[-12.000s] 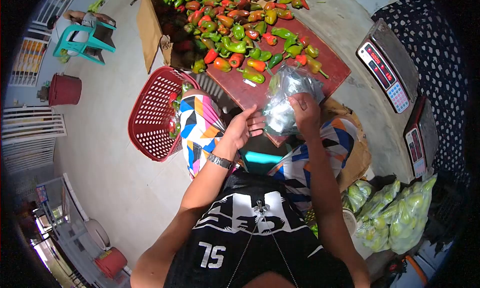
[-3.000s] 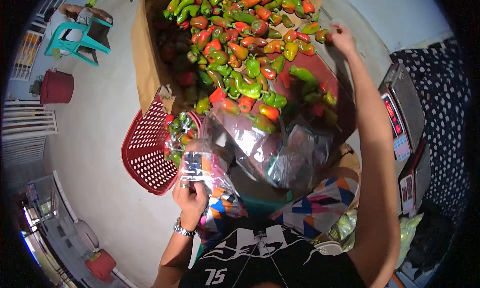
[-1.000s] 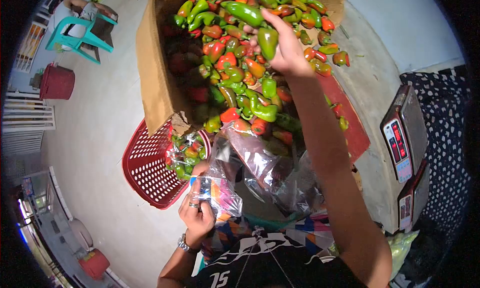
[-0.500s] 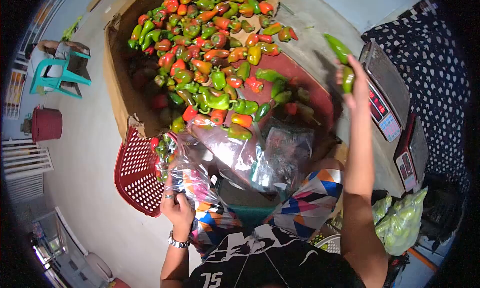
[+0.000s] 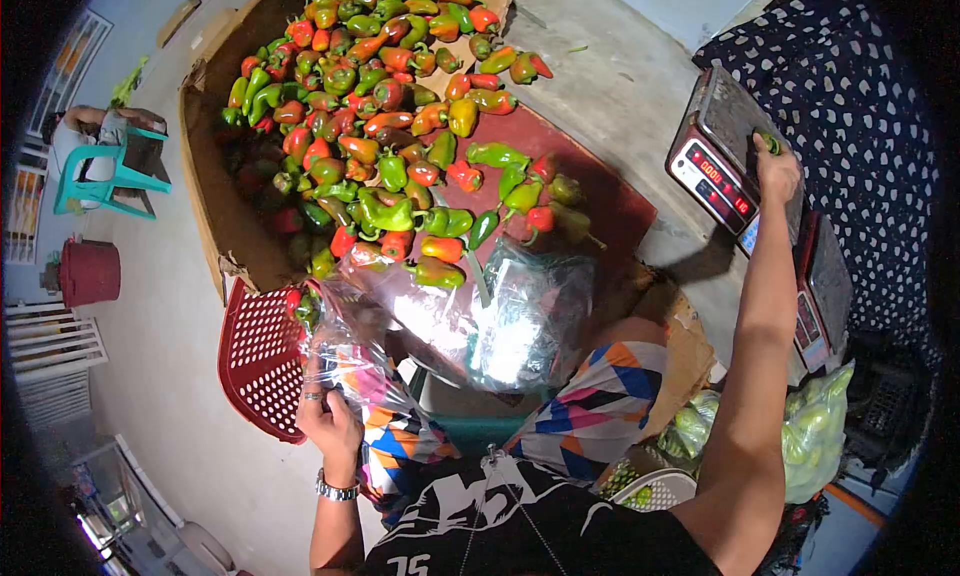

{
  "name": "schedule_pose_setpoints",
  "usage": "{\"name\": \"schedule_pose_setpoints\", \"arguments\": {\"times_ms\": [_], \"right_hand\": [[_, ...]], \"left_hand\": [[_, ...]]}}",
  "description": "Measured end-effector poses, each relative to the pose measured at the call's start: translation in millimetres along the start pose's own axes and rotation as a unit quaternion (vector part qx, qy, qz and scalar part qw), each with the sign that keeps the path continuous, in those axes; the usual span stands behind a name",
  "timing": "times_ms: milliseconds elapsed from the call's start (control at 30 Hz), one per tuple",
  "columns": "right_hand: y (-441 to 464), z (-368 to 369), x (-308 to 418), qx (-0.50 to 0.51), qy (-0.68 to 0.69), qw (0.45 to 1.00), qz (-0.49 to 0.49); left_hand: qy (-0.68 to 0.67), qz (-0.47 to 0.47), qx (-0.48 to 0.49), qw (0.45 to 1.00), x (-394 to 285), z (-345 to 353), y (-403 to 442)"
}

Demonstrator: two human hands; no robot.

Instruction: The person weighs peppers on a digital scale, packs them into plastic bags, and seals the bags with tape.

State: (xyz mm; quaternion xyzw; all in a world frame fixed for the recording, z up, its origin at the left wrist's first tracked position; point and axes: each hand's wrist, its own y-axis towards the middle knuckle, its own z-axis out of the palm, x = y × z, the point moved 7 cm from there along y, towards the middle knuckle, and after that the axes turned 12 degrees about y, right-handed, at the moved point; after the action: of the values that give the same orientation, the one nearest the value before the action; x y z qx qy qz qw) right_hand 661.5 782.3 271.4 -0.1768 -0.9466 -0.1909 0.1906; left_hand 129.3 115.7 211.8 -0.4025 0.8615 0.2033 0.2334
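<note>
My right hand point(image 5: 778, 173) reaches over the metal top of a digital scale point(image 5: 708, 176). A bit of green pepper point(image 5: 768, 143) shows at its fingertips, the rest hidden by the hand. My left hand point(image 5: 332, 423) is closed on the edge of a clear plastic bag point(image 5: 350, 346) beside my knee. Red and green peppers point(image 5: 306, 311) show at the bag's upper left. In front of me, a big heap of red, orange and green peppers point(image 5: 390, 126) fills a cardboard box point(image 5: 203, 176) and spills onto a red board point(image 5: 590, 166).
A red perforated basket point(image 5: 262, 366) stands beside my left hand. More clear plastic bags point(image 5: 530, 316) lie before my knees. A second scale point(image 5: 825, 286) sits to the right. Bagged green produce point(image 5: 815, 436) and a pale basket point(image 5: 665, 488) are at the lower right.
My right hand, with green peppers in it, has moved right and a little down, from beside the scale to over its top. My left hand still grips the bag. The view has shifted slightly.
</note>
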Motion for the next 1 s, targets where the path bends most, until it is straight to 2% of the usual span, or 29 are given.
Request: {"name": "schedule_pose_setpoints", "arguments": {"times_ms": [67, 167, 200, 233, 267, 300, 333, 400, 467, 500, 533, 600, 700, 867, 933, 967, 1000], "right_hand": [[1.1, 0.6, 4.5, 0.010, -0.020, 1.000, -0.012], [33.2, 20.2, -21.5, 0.108, 0.053, 0.992, -0.046], [38.0, 20.4, -32.3, 0.133, 0.224, 0.965, -0.009], [47.5, 22.3, -41.6, 0.206, 0.342, 0.914, 0.069], [54.6, 23.2, -47.4, 0.272, 0.449, 0.838, 0.147], [59.8, 15.8, -42.3, 0.275, 0.548, 0.781, 0.114], [67.0, 14.2, -43.4, 0.258, 0.594, 0.749, 0.141], [66.4, 12.1, -46.0, 0.247, 0.575, 0.758, 0.184], [98.0, 32.4, -71.2, 0.279, 0.436, 0.846, 0.126], [144.3, 68.1, -113.7, 0.264, 0.408, 0.864, 0.131], [159.1, 72.5, -126.8, 0.249, 0.315, 0.907, 0.127], [152.9, 87.7, -128.0, 0.214, 0.407, 0.882, 0.100], [136.8, 75.9, -117.5, 0.138, 0.364, 0.918, 0.075], [159.1, 73.3, -149.4, 0.136, 0.359, 0.917, 0.108], [155.6, 96.4, -140.5, 0.149, 0.364, 0.911, 0.120], [151.0, 98.0, -138.7, 0.168, 0.400, 0.891, 0.137], [136.6, 82.6, -126.1, 0.169, 0.390, 0.898, 0.113]], "left_hand": [[-0.005, -0.034, 0.014, 0.999, 10.2, 1.1, -3.4], [-0.023, -0.025, -0.008, 0.999, 4.2, -0.3, -0.8], [-0.028, -0.043, 0.006, 0.999, 3.3, -0.1, 0.4], [-0.034, -0.061, 0.018, 0.997, 1.0, -1.9, 1.0], [-0.039, -0.080, 0.032, 0.996, 1.0, -1.8, 0.1], [-0.024, -0.062, 0.025, 0.997, 0.3, -2.5, 0.2], [-0.010, -0.044, 0.018, 0.999, 0.8, -2.9, 0.9], [0.004, -0.023, 0.014, 1.000, -3.2, -2.1, 1.0], [0.007, -0.017, 0.014, 1.000, -9.6, -2.8, 3.9], [0.008, -0.029, 0.022, 0.999, -9.1, -2.2, 4.2], [0.003, -0.032, 0.024, 0.999, -7.8, -1.2, 3.4], [-0.004, -0.039, 0.025, 0.999, -3.0, 0.8, 1.4], [-0.024, -0.099, 0.070, 0.992, -3.0, -0.2, 0.6], [-0.043, -0.059, 0.026, 0.997, -0.2, -0.7, 1.1], [-0.043, -0.034, 0.002, 0.998, -8.9, -2.9, 4.3], [-0.029, -0.020, 0.003, 0.999, -10.0, -3.9, 5.8], [-0.032, -0.034, 0.008, 0.999, -2.6, -2.5, 4.1]]}}
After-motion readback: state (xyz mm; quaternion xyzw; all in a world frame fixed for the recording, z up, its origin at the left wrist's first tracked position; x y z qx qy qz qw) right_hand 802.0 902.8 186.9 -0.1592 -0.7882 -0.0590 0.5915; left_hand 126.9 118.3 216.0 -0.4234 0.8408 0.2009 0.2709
